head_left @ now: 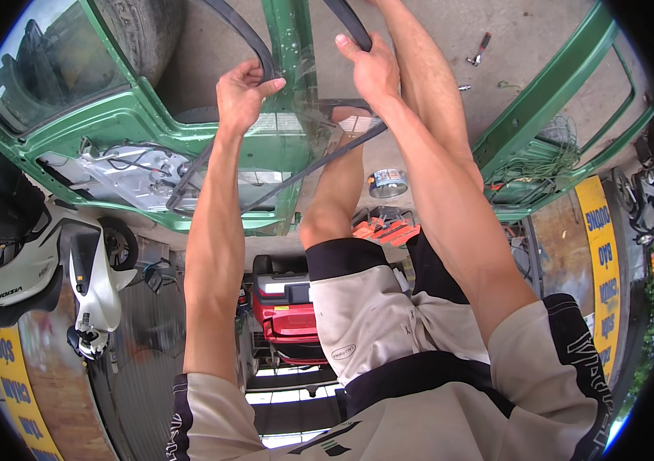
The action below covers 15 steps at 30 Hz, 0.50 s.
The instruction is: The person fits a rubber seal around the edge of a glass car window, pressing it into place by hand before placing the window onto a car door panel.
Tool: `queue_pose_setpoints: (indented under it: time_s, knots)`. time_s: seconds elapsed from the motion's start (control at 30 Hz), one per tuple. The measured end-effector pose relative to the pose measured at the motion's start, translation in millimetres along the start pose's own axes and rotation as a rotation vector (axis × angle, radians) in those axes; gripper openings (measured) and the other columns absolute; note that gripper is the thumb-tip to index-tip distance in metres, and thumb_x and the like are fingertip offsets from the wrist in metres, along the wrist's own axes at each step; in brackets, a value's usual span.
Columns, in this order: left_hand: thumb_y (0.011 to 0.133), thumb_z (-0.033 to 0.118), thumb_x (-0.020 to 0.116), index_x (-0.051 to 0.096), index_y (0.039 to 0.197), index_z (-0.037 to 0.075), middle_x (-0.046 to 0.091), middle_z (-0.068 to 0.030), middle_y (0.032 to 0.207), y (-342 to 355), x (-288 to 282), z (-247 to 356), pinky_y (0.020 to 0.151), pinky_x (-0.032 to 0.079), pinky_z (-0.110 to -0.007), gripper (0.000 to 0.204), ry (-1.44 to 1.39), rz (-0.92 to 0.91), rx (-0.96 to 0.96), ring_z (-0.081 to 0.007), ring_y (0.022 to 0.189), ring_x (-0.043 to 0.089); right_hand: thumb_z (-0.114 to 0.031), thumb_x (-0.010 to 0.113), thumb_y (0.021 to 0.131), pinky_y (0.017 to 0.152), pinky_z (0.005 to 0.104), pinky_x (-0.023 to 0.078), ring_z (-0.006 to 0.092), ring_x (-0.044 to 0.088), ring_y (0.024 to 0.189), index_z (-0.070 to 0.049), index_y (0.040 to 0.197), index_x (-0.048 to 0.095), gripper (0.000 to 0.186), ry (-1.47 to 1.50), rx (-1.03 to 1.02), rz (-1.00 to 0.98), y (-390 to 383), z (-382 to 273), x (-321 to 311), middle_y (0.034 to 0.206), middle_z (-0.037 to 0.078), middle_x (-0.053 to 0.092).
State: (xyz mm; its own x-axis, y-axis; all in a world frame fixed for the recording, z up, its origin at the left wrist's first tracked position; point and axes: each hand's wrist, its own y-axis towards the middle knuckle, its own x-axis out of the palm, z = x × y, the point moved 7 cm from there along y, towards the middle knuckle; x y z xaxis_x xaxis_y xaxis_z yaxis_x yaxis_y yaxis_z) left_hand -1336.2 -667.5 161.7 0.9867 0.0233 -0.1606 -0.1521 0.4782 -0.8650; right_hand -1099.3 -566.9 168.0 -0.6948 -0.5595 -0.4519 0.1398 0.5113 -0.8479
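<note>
My left hand (pixel 241 98) is closed on a black rubber sealing strip (pixel 247 32), its thumb pointing right. Further right, my right hand (pixel 375 73) grips another stretch of black rubber strip (pixel 348 21), with the thumb lying along it. Both stretches run out of the top of the view, so I cannot tell whether they join there. A slack length of strip (pixel 304 173) slants down leftward from below my right wrist. Between and below my hands, a see-through pane (pixel 284 134) lies over the green vehicle door (pixel 135 111).
A second green door frame (pixel 546 81) stands at right, with tangled wire (pixel 546 157) on it. A ratchet (pixel 480 48) lies on the floor. Near my legs are a round tin (pixel 387 183), an orange tool tray (pixel 384 228) and a red case (pixel 288 319). A white motorbike (pixel 23 257) stands at left.
</note>
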Motion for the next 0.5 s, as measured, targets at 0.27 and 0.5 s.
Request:
queue_pose_setpoints:
  time_s: [0.27,0.5]
  knots:
    - [0.110,0.026,0.052,0.062,0.125,-0.001,0.074,-0.0124,0.102,7,10,-4,0.088,0.054,-0.032,0.032,-0.459,-0.109,-0.097,-0.0181,0.090,0.070,-0.059,0.070,0.090,0.084,0.0462,0.047,0.0333,0.067,0.091,-0.003,0.100,0.065,0.057,-0.011,-0.012,-0.018,1,0,-1,0.088,0.014,0.069]
    - [0.109,0.015,0.053,0.061,0.132,-0.003,0.073,-0.0114,0.107,27,8,-11,0.091,0.056,-0.031,0.030,-0.771,-0.104,-0.063,-0.0168,0.097,0.069,-0.060,0.069,0.091,0.082,0.0433,0.047,0.0304,0.066,0.089,-0.004,0.104,0.066,0.058,0.026,-0.046,-0.023,4,1,4,0.089,0.013,0.069]
